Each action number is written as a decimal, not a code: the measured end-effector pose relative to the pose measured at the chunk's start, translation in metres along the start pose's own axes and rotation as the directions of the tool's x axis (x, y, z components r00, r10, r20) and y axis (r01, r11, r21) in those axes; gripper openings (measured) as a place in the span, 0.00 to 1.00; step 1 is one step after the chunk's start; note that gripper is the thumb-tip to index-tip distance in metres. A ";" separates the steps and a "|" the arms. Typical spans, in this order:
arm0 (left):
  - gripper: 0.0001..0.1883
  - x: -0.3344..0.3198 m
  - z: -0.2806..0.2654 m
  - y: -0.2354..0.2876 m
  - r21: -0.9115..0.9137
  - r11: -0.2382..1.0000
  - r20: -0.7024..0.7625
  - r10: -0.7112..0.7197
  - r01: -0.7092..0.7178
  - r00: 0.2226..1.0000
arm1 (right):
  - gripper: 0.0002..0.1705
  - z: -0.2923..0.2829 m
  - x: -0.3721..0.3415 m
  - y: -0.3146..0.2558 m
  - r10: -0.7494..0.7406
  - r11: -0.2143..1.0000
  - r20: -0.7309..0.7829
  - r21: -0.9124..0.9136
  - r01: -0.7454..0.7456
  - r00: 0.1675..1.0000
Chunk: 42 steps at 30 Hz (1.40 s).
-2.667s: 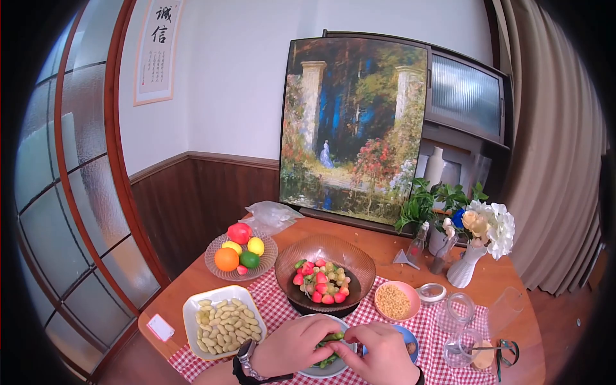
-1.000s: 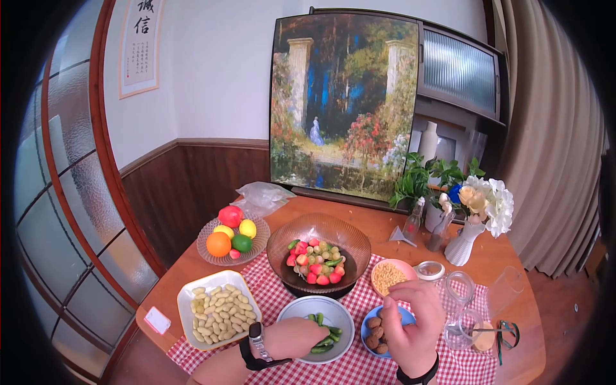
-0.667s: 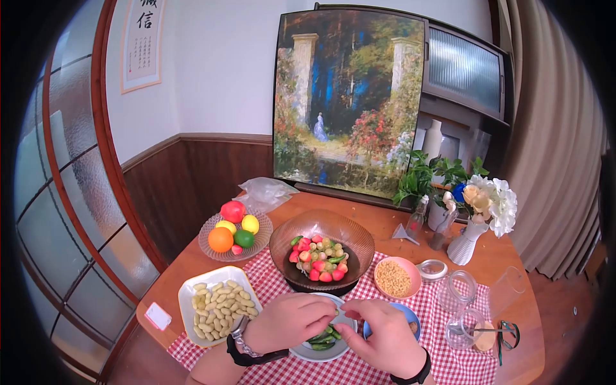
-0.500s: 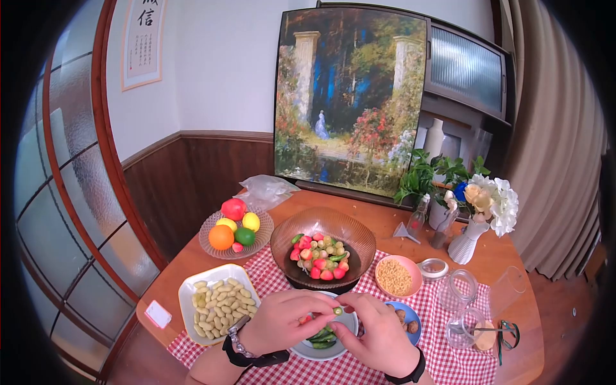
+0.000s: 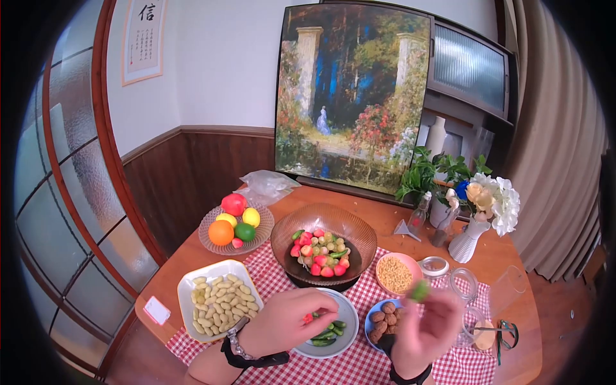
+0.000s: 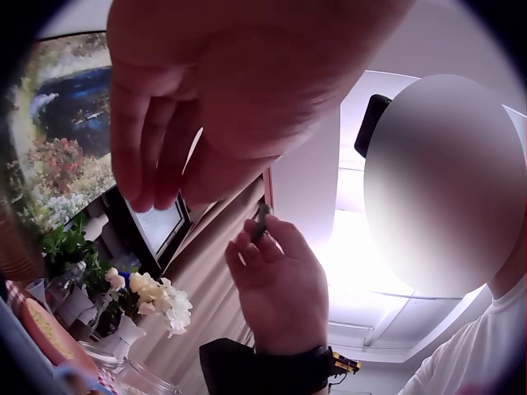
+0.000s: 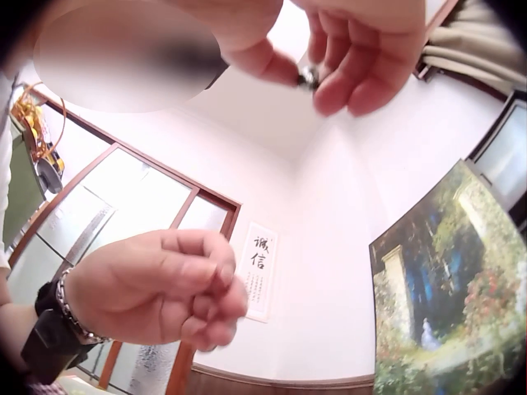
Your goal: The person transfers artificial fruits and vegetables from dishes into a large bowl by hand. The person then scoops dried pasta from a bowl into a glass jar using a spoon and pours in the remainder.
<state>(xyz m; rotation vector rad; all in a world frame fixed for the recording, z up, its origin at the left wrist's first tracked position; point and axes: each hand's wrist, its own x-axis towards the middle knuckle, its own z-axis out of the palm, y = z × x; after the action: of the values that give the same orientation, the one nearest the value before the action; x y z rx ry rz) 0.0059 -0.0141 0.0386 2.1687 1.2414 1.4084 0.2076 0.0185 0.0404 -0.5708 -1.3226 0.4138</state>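
Note:
In the head view my right hand (image 5: 428, 330) is raised over the blue plate of walnuts, pinching a small mini cucumber (image 5: 419, 290) between thumb and fingertips. The right wrist view shows the same mini cucumber (image 7: 309, 79), dark with a pale end. My left hand (image 5: 292, 321) hovers at the left side of a pale bowl (image 5: 348, 311), its fingers loosely bent and nothing seen between them. More mini cucumbers (image 5: 328, 335) lie in that bowl. A small red thing (image 5: 308, 317) shows beneath the left fingers.
A brown glass bowl (image 5: 359, 234) of strawberries and grapes stands behind. Peanuts fill a white dish (image 5: 186, 282) at left; a fruit plate (image 5: 208, 240) is beyond. Right are a pink bowl (image 5: 416, 269), the blue plate (image 5: 370, 314), glass jars (image 5: 463, 282) and a flower vase (image 5: 463, 247).
My hands met over the pale bowl with the mini cucumber between them. They have since parted: the right swung up and right with it, and the left stayed by the bowl.

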 end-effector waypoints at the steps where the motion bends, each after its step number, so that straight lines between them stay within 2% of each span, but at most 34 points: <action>1: 0.08 0.000 0.000 -0.002 0.056 0.998 0.146 -0.015 0.007 0.989 | 0.17 -0.001 0.001 0.000 -0.134 0.990 -0.108 0.032 0.138 0.985; 2: 0.10 0.000 0.000 -0.005 0.113 0.994 0.287 -0.038 0.006 0.957 | 0.18 -0.004 0.002 -0.001 -0.259 0.960 -0.218 0.048 0.275 0.941; 3: 0.10 -0.001 0.001 -0.007 0.112 0.994 0.286 -0.040 0.008 0.957 | 0.18 -0.013 0.003 -0.003 -0.258 0.960 -0.216 0.049 0.274 0.942; 5: 0.16 -0.003 0.004 -0.010 0.215 0.977 0.583 -0.142 0.017 0.800 | 0.13 -0.031 0.004 -0.008 -0.446 0.886 -0.173 0.055 0.461 0.878; 6: 0.16 -0.005 0.006 -0.012 0.214 0.977 0.584 -0.144 0.019 0.799 | 0.13 -0.028 0.003 -0.006 -0.444 0.887 -0.172 0.055 0.458 0.879; 8: 0.16 -0.011 0.011 -0.017 0.324 0.945 0.739 -0.228 -0.038 0.634 | 0.17 -0.014 0.003 -0.001 -0.397 0.918 -0.315 -0.128 0.376 0.862; 9: 0.16 -0.014 0.015 -0.023 0.324 0.945 0.740 -0.228 -0.038 0.633 | 0.17 -0.014 0.005 0.008 -0.353 0.935 -0.219 -0.094 0.341 0.910; 10: 0.16 -0.017 0.021 -0.031 0.321 0.945 0.738 -0.208 -0.063 0.642 | 0.16 -0.016 0.008 0.013 -0.267 0.942 -0.043 -0.223 0.251 0.963; 12: 0.15 -0.018 0.025 -0.037 0.319 0.944 0.736 -0.188 -0.088 0.651 | 0.12 -0.006 0.029 -0.004 -0.088 0.855 0.271 -0.473 0.212 0.959; 14: 0.15 -0.017 0.028 -0.038 0.351 0.930 0.713 -0.190 -0.109 0.675 | 0.10 -0.012 0.031 -0.007 -0.083 0.869 0.269 -0.452 0.202 0.959; 16: 0.14 -0.014 0.027 -0.033 0.356 0.930 0.716 -0.206 -0.095 0.667 | 0.08 -0.018 0.030 -0.007 -0.073 0.881 0.272 -0.433 0.190 0.959; 18: 0.14 -0.015 0.028 -0.035 0.360 0.929 0.722 -0.220 -0.084 0.656 | 0.06 -0.023 0.025 -0.007 -0.041 0.964 0.134 -0.256 0.075 0.990; 20: 0.14 -0.019 0.030 -0.042 0.310 0.944 0.720 -0.154 -0.116 0.677 | 0.08 -0.028 0.023 -0.015 -0.051 0.959 0.143 -0.268 0.088 0.988; 22: 0.15 -0.017 0.028 -0.039 0.326 0.940 0.730 -0.182 -0.101 0.659 | 0.10 -0.026 0.019 -0.021 -0.111 0.985 -0.040 -0.140 0.104 0.993; 23: 0.15 -0.016 0.028 -0.037 0.338 0.937 0.739 -0.207 -0.087 0.641 | 0.13 -0.019 0.020 -0.024 -0.182 0.980 -0.166 -0.109 0.166 0.969; 24: 0.15 -0.017 0.029 -0.038 0.343 0.935 0.740 -0.213 -0.085 0.638 | 0.13 -0.023 0.019 -0.029 -0.177 0.981 -0.169 -0.104 0.161 0.969; 26: 0.16 -0.020 0.030 -0.041 0.337 0.932 0.726 -0.166 -0.134 0.667 | 0.26 -0.045 0.016 -0.041 -0.349 0.934 0.023 0.090 0.345 0.937; 28: 0.16 -0.019 0.030 -0.040 0.350 0.928 0.731 -0.186 -0.126 0.656 | 0.36 -0.071 0.010 -0.040 -0.450 0.880 0.176 0.256 0.401 0.876; 29: 0.16 -0.018 0.031 -0.040 0.355 0.927 0.734 -0.197 -0.119 0.650 | 0.33 -0.078 -0.002 -0.048 -0.379 0.909 0.176 0.253 0.330 0.909; 30: 0.16 -0.018 0.032 -0.041 0.364 0.923 0.743 -0.209 -0.122 0.635 | 0.33 -0.082 -0.003 -0.052 -0.367 0.912 0.157 0.255 0.321 0.917; 32: 0.16 -0.020 0.034 -0.043 0.362 0.924 0.736 -0.205 -0.120 0.645 | 0.29 -0.090 -0.005 -0.058 -0.398 0.835 0.246 0.496 0.238 0.884; 33: 0.17 -0.019 0.034 -0.043 0.350 0.929 0.736 -0.192 -0.123 0.650 | 0.26 -0.091 -0.002 -0.063 -0.396 0.771 0.287 0.619 0.146 0.872; 34: 0.17 -0.018 0.033 -0.042 0.353 0.927 0.745 -0.197 -0.126 0.638 | 0.26 -0.096 -0.004 -0.064 -0.387 0.772 0.275 0.618 0.147 0.880; 36: 0.17 -0.016 0.032 -0.038 0.360 0.929 0.742 -0.229 -0.087 0.630 | 0.24 -0.105 -0.004 -0.066 -0.306 0.791 0.428 0.611 -0.022 0.851; 37: 0.17 -0.015 0.033 -0.037 0.360 0.928 0.747 -0.229 -0.091 0.624 | 0.23 -0.112 -0.003 -0.073 -0.263 0.794 0.441 0.605 -0.067 0.858; 38: 0.17 -0.014 0.032 -0.036 0.362 0.928 0.743 -0.229 -0.089 0.629 | 0.23 -0.109 -0.001 -0.072 -0.262 0.794 0.437 0.605 -0.066 0.860; 40: 0.17 -0.013 0.032 -0.035 0.365 0.927 0.738 -0.231 -0.087 0.634 | 0.21 -0.104 0.002 -0.067 -0.334 0.713 0.483 0.691 -0.119 0.809; 42: 0.17 -0.014 0.033 -0.035 0.368 0.926 0.727 -0.234 -0.079 0.646 | 0.20 -0.107 0.011 -0.073 -0.328 0.732 0.518 0.668 -0.134 0.790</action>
<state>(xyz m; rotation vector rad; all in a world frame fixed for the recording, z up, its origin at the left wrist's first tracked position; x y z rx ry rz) 0.0136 0.0030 -0.0072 2.4711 1.2625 0.0911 0.3119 -0.0492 0.0780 0.3115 -1.6686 1.0028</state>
